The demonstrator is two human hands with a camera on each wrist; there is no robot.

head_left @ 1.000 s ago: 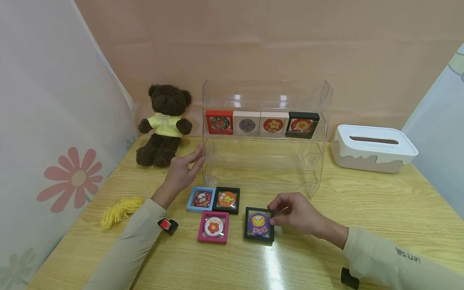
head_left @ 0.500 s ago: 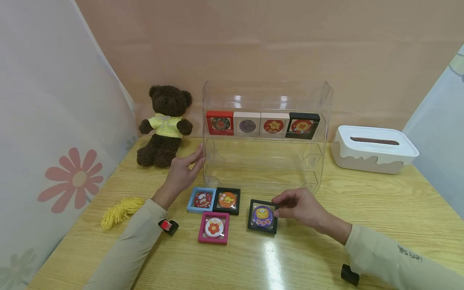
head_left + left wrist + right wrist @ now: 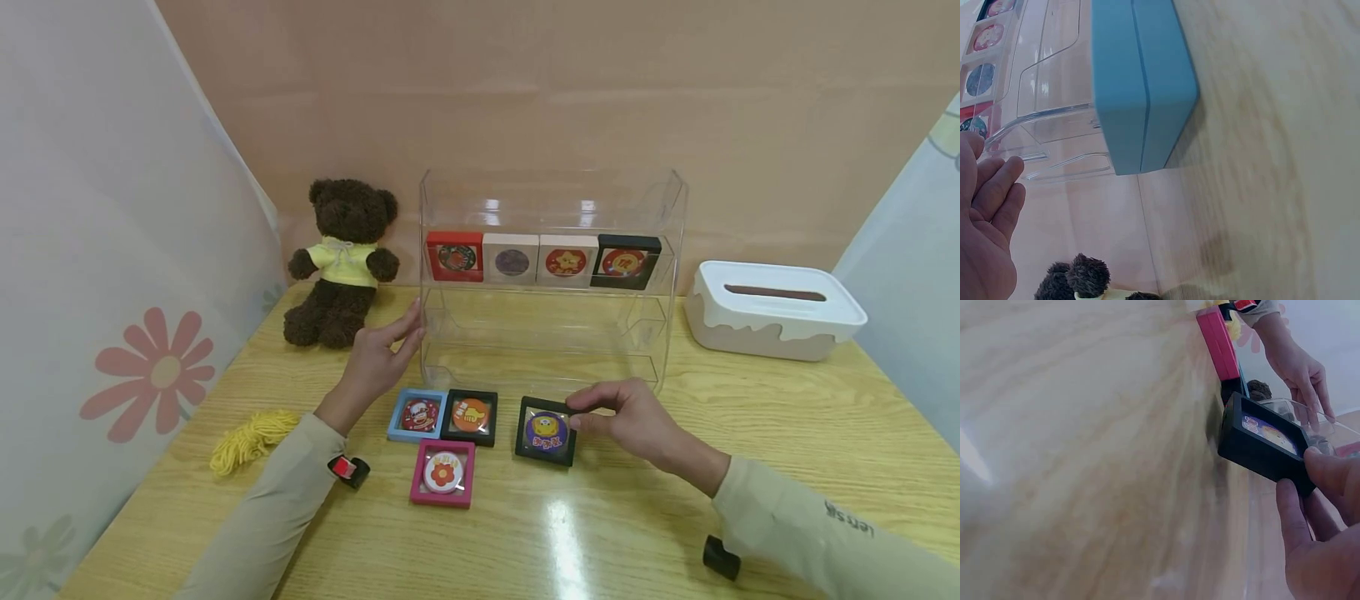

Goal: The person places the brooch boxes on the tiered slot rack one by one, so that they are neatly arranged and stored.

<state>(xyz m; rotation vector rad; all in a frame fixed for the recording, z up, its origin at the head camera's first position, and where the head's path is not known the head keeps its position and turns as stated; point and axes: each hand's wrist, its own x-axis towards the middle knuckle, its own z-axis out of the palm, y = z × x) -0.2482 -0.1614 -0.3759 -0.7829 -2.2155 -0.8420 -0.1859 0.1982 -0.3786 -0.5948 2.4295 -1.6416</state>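
Observation:
My right hand (image 3: 637, 425) pinches the right edge of a black square display frame (image 3: 546, 431) holding a purple badge with a yellow cartoon figure. In the right wrist view this black frame (image 3: 1267, 440) is tilted, partly raised off the table. Fairly straight fingers of my left hand (image 3: 375, 354) touch the left side of a clear acrylic rack (image 3: 540, 337). On the table before the rack lie a light blue frame (image 3: 417, 415), another black frame (image 3: 470, 417) with an orange thumbs-up badge, and a pink frame (image 3: 442, 474) with a flower badge.
On the rack's upper tier stand a red frame (image 3: 455, 257), two white frames and a black frame (image 3: 626, 262). A brown teddy bear (image 3: 342, 258) sits left of the rack. Yellow string (image 3: 251, 440) lies front left, and a white tissue box (image 3: 776, 308) stands right.
The right hand has moved the black frame with the purple badge away from the front edge, toward the rack and slightly right. The left hand has stayed at the rack's side.

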